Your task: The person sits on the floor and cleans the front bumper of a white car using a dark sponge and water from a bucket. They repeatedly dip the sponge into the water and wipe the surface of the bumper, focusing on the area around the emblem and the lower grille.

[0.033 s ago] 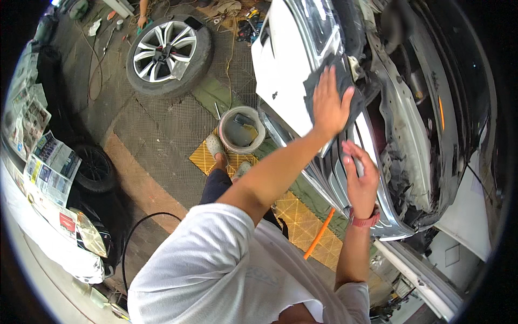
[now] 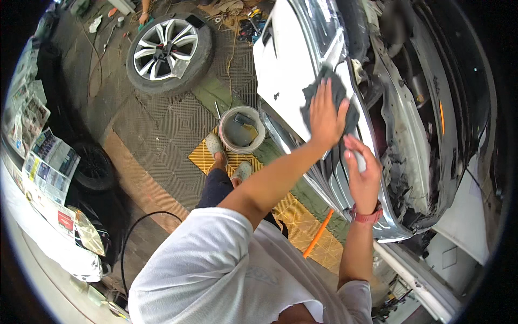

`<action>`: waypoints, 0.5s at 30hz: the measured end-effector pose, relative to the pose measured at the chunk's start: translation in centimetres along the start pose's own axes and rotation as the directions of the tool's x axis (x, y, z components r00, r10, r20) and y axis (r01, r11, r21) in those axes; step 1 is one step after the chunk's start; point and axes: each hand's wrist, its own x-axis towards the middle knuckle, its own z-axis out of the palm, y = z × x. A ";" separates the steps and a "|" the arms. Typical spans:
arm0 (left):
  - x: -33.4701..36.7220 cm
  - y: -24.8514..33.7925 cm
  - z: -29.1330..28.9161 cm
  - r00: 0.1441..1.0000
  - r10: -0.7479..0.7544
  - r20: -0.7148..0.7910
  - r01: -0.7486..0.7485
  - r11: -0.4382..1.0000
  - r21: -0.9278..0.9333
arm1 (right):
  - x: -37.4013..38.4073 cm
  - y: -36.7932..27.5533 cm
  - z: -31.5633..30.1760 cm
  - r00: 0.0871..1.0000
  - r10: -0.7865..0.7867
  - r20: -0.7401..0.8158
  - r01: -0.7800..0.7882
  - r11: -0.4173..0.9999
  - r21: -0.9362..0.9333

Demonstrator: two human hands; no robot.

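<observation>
My left hand (image 2: 326, 120) lies flat on a dark grey cloth (image 2: 351, 115), fingers stretched out, pressing it against the white front bumper (image 2: 286, 70) of a car. Part of the cloth is covered by the hand. Just nearer to me, my right hand (image 2: 367, 181) is raised at the bumper's edge with a red watch (image 2: 368, 216) on its wrist. Its thumb stands apart from the bent fingers. A pale patch shows between them; whether that is bodywork or a held thing I cannot tell.
A round tub (image 2: 242, 129) of murky water stands by my feet. Beyond it lies a wheel (image 2: 167, 51). On the right is the car's exposed engine bay (image 2: 404, 119). At left, newspaper (image 2: 51, 167) covers another car. Another person's hand (image 2: 143, 18) shows at the top.
My left hand and the cloth have slid slightly down the bumper toward me. The right hand has shifted a little to the right, and a pale patch shows more clearly in its thumb gap.
</observation>
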 end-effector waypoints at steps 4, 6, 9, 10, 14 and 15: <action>-11.5 -5.6 -2.8 0.974 -0.037 0.223 0.028 0.999 0.046 | 9.2 -1.0 0.4 0.959 -0.272 0.075 0.282 0.914 -0.290; -13.3 -7.2 -2.0 0.949 -0.242 0.204 0.257 0.965 -0.047 | 13.9 0.3 1.5 0.927 -0.355 0.125 0.372 0.818 -0.439; -10.3 -7.9 -0.8 0.893 -0.432 0.127 0.445 0.891 -0.095 | 19.3 1.9 2.9 0.888 -0.403 0.221 0.437 0.592 -0.677; -8.6 -8.0 -0.5 0.873 -0.475 0.105 0.484 0.870 -0.088 | 20.2 2.5 2.9 0.880 -0.402 0.253 0.443 0.504 -0.741; -0.8 -9.6 -1.2 0.888 -0.453 0.080 0.458 0.885 -0.079 | 22.7 5.8 4.8 0.902 -0.343 0.261 0.408 0.490 -0.770; 1.1 -9.9 -1.2 0.906 -0.418 0.069 0.423 0.900 -0.107 | 22.8 5.9 5.0 0.908 -0.324 0.266 0.402 0.496 -0.770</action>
